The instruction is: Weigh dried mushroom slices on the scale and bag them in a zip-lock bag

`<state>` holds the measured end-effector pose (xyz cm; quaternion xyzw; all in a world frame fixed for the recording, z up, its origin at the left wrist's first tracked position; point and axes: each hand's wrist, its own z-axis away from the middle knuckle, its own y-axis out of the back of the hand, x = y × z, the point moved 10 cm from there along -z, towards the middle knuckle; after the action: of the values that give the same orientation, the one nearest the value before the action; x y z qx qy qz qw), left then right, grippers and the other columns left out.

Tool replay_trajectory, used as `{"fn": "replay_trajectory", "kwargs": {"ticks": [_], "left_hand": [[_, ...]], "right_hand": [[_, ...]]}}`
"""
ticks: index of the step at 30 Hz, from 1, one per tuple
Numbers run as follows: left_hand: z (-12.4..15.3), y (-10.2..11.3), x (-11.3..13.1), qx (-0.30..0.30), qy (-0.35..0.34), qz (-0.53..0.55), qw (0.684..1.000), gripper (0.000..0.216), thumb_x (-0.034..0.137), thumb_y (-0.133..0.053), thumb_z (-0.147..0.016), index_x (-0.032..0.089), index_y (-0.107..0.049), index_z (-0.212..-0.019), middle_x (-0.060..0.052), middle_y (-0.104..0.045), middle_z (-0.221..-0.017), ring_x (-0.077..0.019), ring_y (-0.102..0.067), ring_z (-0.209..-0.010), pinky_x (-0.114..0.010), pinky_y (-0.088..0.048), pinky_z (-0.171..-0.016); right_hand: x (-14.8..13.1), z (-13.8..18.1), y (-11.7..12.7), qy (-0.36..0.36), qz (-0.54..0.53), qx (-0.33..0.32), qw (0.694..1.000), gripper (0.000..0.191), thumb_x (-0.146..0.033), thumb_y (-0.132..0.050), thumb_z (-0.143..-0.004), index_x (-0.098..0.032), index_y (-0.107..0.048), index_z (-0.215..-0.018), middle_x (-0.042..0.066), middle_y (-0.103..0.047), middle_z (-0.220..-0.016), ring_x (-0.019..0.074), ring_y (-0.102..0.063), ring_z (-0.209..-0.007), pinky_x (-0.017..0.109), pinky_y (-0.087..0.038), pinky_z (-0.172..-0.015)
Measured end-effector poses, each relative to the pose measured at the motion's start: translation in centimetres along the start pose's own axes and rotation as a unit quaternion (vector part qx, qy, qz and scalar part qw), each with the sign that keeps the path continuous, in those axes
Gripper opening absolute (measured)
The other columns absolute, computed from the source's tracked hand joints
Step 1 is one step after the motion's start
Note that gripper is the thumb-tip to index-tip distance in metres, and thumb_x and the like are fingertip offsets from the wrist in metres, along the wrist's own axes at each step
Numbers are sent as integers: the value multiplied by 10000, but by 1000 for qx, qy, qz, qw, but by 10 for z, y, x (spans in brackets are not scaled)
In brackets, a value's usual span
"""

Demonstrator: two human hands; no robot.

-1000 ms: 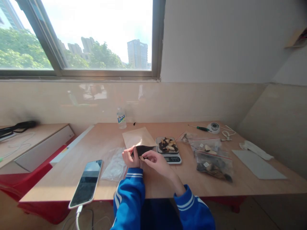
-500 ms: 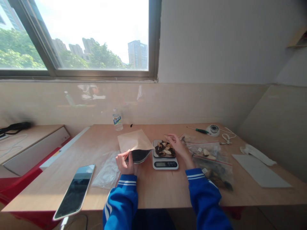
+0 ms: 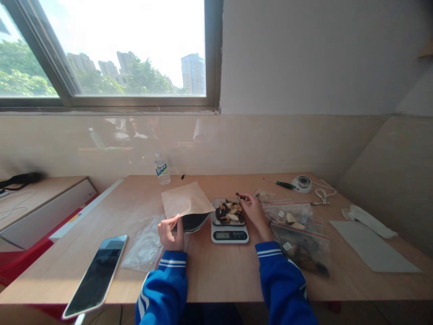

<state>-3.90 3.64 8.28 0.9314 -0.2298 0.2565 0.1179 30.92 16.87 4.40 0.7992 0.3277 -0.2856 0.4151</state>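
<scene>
A: Your left hand sits at about 7 o'clock from the scale, grip pinched on the near lip of the kraft pouch. You are holding its mouth open; the dark inside faces the scale.

B: And your right hand?

A: At 3 o'clock of the scale pan, touching its right edge. Its grip is pressed together on a small dark piece, held just above the pan's far right corner.

B: Where does the rest of the stuff lie?

A: A heap of dried pieces, dark and pale, is on the pan. The display is lit, but I cannot read it. Two zip bags with more pieces lie at 3 to 4 o'clock, just beside your right wrist.

B: How far along would you say?

A: My reading: mid-way. The pan is loaded and the pouch is held open and ready. I cannot tell whether anything is inside it. Most pieces appear unmoved.

B: Other things on the tabletop?

A: An empty clear bag at 8 o'clock, a phone beyond it near the edge, a water bottle at 11 o'clock, a screwdriver and a tape measure at 2 o'clock.
</scene>
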Motion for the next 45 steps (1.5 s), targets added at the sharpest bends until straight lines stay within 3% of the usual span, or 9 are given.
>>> {"fn": "replay_trajectory", "kwargs": {"ticks": [6, 15, 23, 28, 32, 35, 40, 45], "left_hand": [[-1, -3, 1, -9, -9, 2, 1000, 93, 260, -593, -816, 173, -624, -812, -38, -644, -769, -177, -568, -747, -329, -459, -685], [0, -1, 5, 4, -37, 4, 999, 62, 228, -603, -807, 173, -626, -824, -31, -642, -768, -180, -564, -725, -332, -430, -690], [0, -5, -1, -12, -8, -2, 1000, 109, 294, -585, -815, 192, -622, -805, -36, -641, -761, -191, -570, -731, -350, -446, -699], [0, -3, 2, -7, -20, 6, 1000, 80, 266, -590, -812, 192, -618, -817, -36, -637, -770, -187, -556, -741, -340, -442, -702], [0, -3, 0, -13, 10, 1, 1000, 96, 282, -585, -815, 189, -611, -807, -40, -637, -787, -188, -550, -756, -346, -439, -718], [0, -3, 2, -17, 14, 4, 1000, 112, 291, -584, -815, 184, -611, -800, -46, -633, -777, -191, -548, -758, -348, -438, -721], [0, -5, 0, -28, 24, 7, 999, 145, 319, -576, -816, 179, -610, -795, -56, -632, -771, -199, -544, -760, -353, -438, -721], [0, -6, -3, -26, 27, 7, 999, 177, 348, -568, -815, 181, -617, -783, -56, -639, -765, -193, -546, -748, -348, -445, -715]], "right_hand": [[1, 4, -2, 3, -15, -19, 1000, 270, -340, -468, -820, -199, -633, -980, 77, -670, -985, 211, -610, -891, 358, -478, -797], [-16, 9, -1, 17, 59, -51, 997, 283, -197, -466, -785, -214, -650, -999, 57, -667, -967, 205, -598, -916, 360, -467, -830], [-19, 11, 6, 48, 22, -1, 999, 279, -242, -457, -801, -192, -640, -1006, 84, -672, -1007, 210, -624, -852, 366, -495, -765], [-16, 13, -1, 35, 29, -40, 998, 233, -263, -457, -843, -230, -658, -958, 68, -692, -960, 219, -631, -900, 362, -496, -778], [-26, 19, 11, 80, 15, 22, 996, 277, -282, -399, -885, -190, -640, -985, 101, -645, -1063, 222, -577, -1027, 392, -458, -889], [-39, 34, 21, 121, 35, 63, 990, 260, -283, -406, -890, -189, -635, -968, 99, -610, -1025, 220, -550, -1017, 402, -435, -916], [-76, 65, 6, 200, 83, -4, 976, 222, -317, -523, -841, -223, -636, -1007, 96, -546, -1114, 242, -509, -1067, 416, -409, -935], [-92, 77, -14, 221, 119, -59, 966, 299, -360, -601, -785, -227, -631, -1051, 113, -511, -1189, 283, -484, -1111, 444, -399, -927]]}}
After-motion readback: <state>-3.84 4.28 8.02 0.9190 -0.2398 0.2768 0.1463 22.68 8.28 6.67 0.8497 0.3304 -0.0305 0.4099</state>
